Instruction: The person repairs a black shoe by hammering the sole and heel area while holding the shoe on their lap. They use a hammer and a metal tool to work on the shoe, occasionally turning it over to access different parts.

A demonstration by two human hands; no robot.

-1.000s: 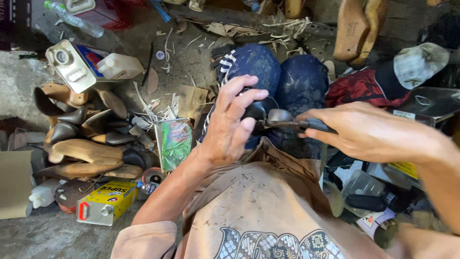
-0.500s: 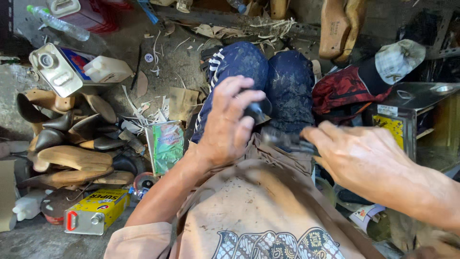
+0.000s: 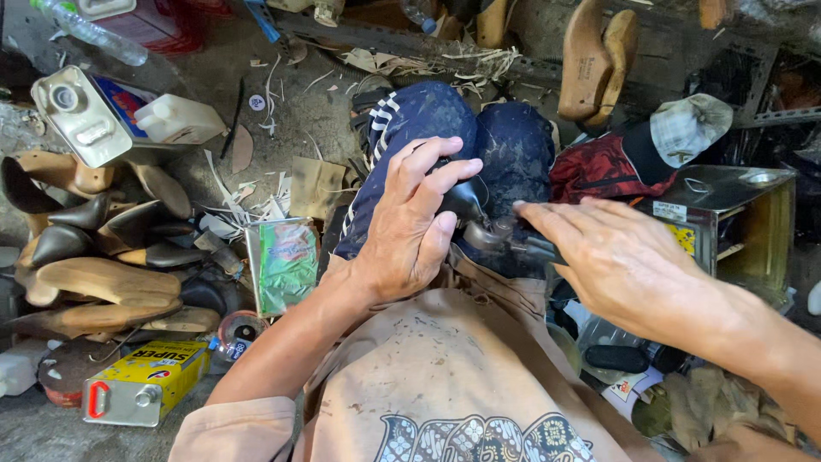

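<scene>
Your left hand point(image 3: 409, 224) grips a black shoe point(image 3: 466, 198) on your knees point(image 3: 462, 128). Your right hand point(image 3: 617, 257) grips pliers point(image 3: 500, 235) touching the shoe, just right of it

Mostly hidden under the left hand point(image 3: 409, 224): a dark shoe point(image 3: 466, 198), only a glossy black patch showing beyond the fingertips. Covered by the right hand point(image 3: 617, 258): the handles of a metal tool point(image 3: 494, 233), just the jaws' end visible between the two hands; exact kind of tool impossible to tell. Cut off by the top edge, far above the hands: wooden shoe lasts point(image 3: 599, 53) and a clear plastic bottle point(image 3: 90, 32). Cut off at the left edge, well left of the left hand: a heap of dark shoes point(image 3: 94, 235). Too cluttered to identify: scraps below the right hand point(image 3: 684, 402).
</scene>
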